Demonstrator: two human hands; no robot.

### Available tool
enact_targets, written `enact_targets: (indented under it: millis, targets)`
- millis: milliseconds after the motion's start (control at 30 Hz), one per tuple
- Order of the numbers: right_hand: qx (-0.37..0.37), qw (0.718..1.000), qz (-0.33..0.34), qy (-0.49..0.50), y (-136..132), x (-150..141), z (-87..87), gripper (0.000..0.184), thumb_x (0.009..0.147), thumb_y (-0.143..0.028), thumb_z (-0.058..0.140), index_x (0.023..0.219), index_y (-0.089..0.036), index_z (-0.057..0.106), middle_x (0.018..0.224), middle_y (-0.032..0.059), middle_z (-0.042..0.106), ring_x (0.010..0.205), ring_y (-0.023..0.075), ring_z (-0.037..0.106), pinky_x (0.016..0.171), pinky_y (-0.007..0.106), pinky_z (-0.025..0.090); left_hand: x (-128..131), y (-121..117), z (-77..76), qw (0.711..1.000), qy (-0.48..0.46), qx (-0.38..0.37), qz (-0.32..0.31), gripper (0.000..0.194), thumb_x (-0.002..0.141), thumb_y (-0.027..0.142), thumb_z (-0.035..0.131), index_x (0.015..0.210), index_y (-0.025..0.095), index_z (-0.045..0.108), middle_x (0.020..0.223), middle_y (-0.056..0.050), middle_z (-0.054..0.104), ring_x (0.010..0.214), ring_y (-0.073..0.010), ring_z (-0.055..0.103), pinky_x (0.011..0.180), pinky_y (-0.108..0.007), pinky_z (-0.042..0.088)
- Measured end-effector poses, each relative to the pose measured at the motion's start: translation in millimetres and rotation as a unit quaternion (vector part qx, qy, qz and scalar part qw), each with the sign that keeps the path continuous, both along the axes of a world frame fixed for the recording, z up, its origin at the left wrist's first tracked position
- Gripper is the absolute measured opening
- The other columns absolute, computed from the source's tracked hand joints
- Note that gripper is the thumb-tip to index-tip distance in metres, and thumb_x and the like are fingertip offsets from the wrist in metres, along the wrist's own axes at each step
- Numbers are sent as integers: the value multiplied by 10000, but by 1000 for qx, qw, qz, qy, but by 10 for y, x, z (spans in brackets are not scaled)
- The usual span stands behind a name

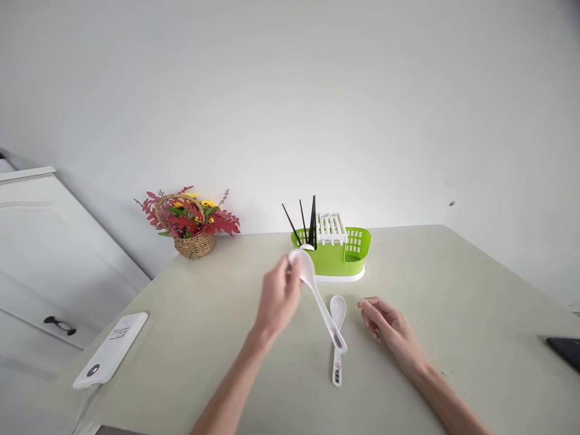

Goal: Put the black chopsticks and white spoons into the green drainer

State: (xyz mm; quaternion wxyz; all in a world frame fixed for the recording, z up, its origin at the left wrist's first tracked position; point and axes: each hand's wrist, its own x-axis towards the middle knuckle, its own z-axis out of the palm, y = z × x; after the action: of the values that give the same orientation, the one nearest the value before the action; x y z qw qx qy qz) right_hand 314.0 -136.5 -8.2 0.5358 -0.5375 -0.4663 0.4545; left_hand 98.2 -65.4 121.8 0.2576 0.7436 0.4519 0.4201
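Note:
My left hand pinches a white soup spoon by its bowl. The spoon hangs in the air, its handle slanting down to the right. A second white spoon lies on the table beneath it, bowl away from me, partly covered by the held one. To the right of that spoon, my right hand rests low with loosely curled fingers and nothing visible in them. Behind both hands stands a green utensil holder on a white base. Black chopsticks and a white rounded piece stick up from its left side.
A white slatted rack tops the holder's middle. At the back left is a wicker basket of artificial flowers. A white device with a cable lies at the left edge, and a black object at the far right.

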Motion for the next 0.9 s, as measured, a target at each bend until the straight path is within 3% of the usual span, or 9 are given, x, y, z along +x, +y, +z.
enact_targets:
  millis: [133, 267, 400, 533, 667, 900]
  targets:
    - [-19, 1000, 7, -17, 3, -41, 21, 447, 935, -668, 543, 881, -230, 612, 692, -36, 466, 611, 127, 399, 590, 274, 351, -354, 306, 406, 977, -165, 101, 87, 329, 998, 535, 536, 914, 218, 512, 707, 32, 617, 461, -82, 544, 444, -185, 429]
    - [-24, 999, -3, -28, 8, -45, 15, 445, 929, -667, 550, 863, -232, 618, 661, -41, 465, 599, 124, 393, 588, 268, 353, -476, 685, 499, 959, -158, 202, 122, 315, 997, 523, 553, 1073, 220, 515, 927, -17, 714, 424, -64, 566, 438, -196, 469]
    - [-21, 999, -11, -30, 14, -38, -2, 467, 906, -687, 565, 860, -227, 628, 641, -39, 482, 585, 125, 406, 579, 267, 361, -434, 1039, 296, 968, -56, 220, 110, 306, 1036, 490, 487, 1161, 214, 534, 1004, -39, 742, 438, -73, 602, 468, -201, 462]
    - [-28, 999, -9, -42, 28, -46, -23, 512, 891, -733, 542, 886, -228, 622, 643, -37, 476, 589, 140, 415, 580, 278, 357, -402, 1261, 5, 975, 66, 190, 91, 266, 1056, 420, 451, 1174, 233, 599, 703, 36, 680, 469, -117, 610, 563, -217, 454]
    - [-36, 998, -1, -51, 44, -53, -35, 497, 915, -713, 527, 950, -226, 621, 649, -44, 453, 596, 138, 404, 592, 282, 346, -398, 1332, -192, 973, 119, 187, 67, 256, 1059, 354, 439, 1203, 260, 628, 561, 73, 580, 480, -140, 584, 615, -224, 428]
    - [-33, 998, -10, -45, 49, -55, -12, 492, 903, -702, 556, 932, -217, 632, 641, -46, 462, 582, 125, 408, 582, 275, 348, -315, 1342, -315, 967, 185, 173, 33, 277, 1046, 293, 438, 1221, 282, 653, 629, 60, 625, 524, -140, 582, 647, -219, 406]
